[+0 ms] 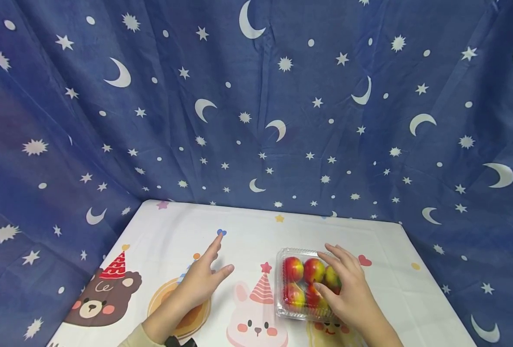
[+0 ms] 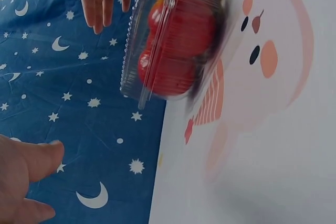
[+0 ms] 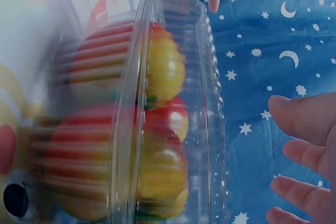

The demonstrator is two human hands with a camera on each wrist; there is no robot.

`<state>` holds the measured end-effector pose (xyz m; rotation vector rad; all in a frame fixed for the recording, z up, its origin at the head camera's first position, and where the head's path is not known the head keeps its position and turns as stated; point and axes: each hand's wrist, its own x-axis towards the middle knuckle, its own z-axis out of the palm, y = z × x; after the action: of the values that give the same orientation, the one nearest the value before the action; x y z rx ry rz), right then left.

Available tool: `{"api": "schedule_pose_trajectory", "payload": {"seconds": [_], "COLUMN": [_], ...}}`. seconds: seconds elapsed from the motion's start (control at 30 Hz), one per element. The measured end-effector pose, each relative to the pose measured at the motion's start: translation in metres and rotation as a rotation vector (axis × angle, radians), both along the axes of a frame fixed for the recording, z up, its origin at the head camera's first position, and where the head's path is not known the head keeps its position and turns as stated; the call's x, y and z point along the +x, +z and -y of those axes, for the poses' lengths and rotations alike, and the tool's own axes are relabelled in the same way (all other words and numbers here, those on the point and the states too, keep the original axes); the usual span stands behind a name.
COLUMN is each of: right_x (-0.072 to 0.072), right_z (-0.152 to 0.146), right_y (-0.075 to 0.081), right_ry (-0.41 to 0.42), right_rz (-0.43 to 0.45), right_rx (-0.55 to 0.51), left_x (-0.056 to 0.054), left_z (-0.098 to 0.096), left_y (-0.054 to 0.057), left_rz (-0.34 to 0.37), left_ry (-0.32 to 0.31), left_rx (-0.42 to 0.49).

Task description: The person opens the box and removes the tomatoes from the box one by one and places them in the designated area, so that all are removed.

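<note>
A clear ribbed plastic clamshell box (image 1: 279,291) stands on the table, right of its middle, with its lid down. Several round red-and-yellow fruits (image 1: 293,269) fill it; their exact kind I cannot tell. My right hand (image 1: 347,284) hovers over the box's right side, fingers spread and gently bent. In the right wrist view a gap separates this hand (image 3: 312,150) from the lid (image 3: 202,103). Away to the left of the box, my left hand (image 1: 202,279) is held above the table with its fingers extended and thumb apart, holding nothing.
The white tablecloth (image 1: 243,231) carries printed figures, among them a bear (image 1: 96,301) at left and a rabbit (image 1: 256,318) in front. A dark blue curtain (image 1: 239,154) with moons and stars hangs behind the table and along both sides.
</note>
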<state>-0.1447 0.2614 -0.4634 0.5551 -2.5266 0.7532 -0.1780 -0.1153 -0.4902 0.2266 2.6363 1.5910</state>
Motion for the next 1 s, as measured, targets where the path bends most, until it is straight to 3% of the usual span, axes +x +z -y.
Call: {"api": "schedule_pose_trajectory", "payload": {"seconds": [0.3, 0.6, 0.87, 1.0], "right_x": [0.006, 0.012, 0.02, 0.025], "right_z": [0.005, 0.011, 0.017, 0.021], "right_y": [-0.001, -0.002, -0.006, -0.009], "right_ry": [0.015, 0.028, 0.032, 0.023], "right_rz": [-0.007, -0.033, 0.017, 0.051], "right_rx": [0.006, 0.025, 0.073, 0.094], "left_x": [0.0, 0.001, 0.005, 0.005], "left_z": [-0.007, -0.021, -0.036, -0.041], "left_y": [-0.004, -0.008, -0.007, -0.009], "left_rz": [0.053, 0.163, 0.272, 0.287], "left_ry": [-0.024, -0.055, -0.112, -0.137], "left_rx": [0.144, 0.347, 0.429, 0.459]}}
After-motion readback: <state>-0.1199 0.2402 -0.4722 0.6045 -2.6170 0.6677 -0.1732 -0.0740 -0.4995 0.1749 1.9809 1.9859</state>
